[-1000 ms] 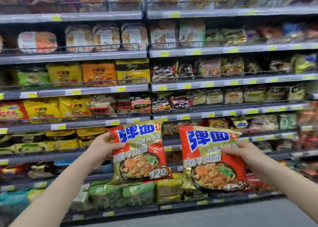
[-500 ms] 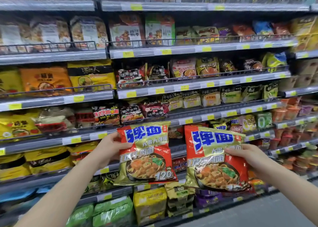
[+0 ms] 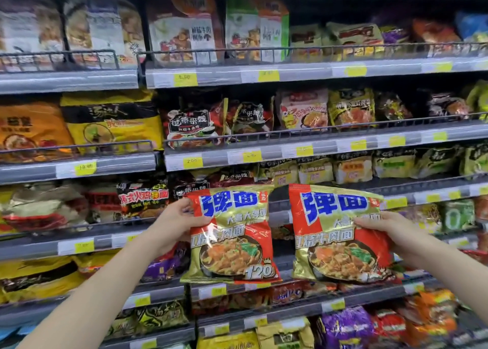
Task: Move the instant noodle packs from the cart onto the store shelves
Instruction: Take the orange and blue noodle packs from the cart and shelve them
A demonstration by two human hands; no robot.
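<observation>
Both noodle packs have risen against the shelving since half a second ago, the shelves now looming larger and closer. At centre frame, the left hand (image 3: pixel 174 223) pinches the left noodle pack (image 3: pixel 232 240) by its upper left edge, thumb across the front; the right hand (image 3: pixel 383 233) grips the right noodle pack (image 3: pixel 340 236) at its right edge, fingers curled over the front. The two red-and-gold packs hang side by side, a narrow gap between them, in front of the store shelves (image 3: pixel 290 73). They cover part of the shelf tier behind them, so whatever sits there cannot be told. Black-and-red packs (image 3: pixel 195 124) fill the tier above, yellow bags (image 3: pixel 111 121) crowd the middle left, and purple packs (image 3: pixel 346 325) lie at lower right. Yellow price tags (image 3: pixel 185 78) line the rails; most of their figures are too blurred to read. Both forearms are cut off by the bottom edge.
</observation>
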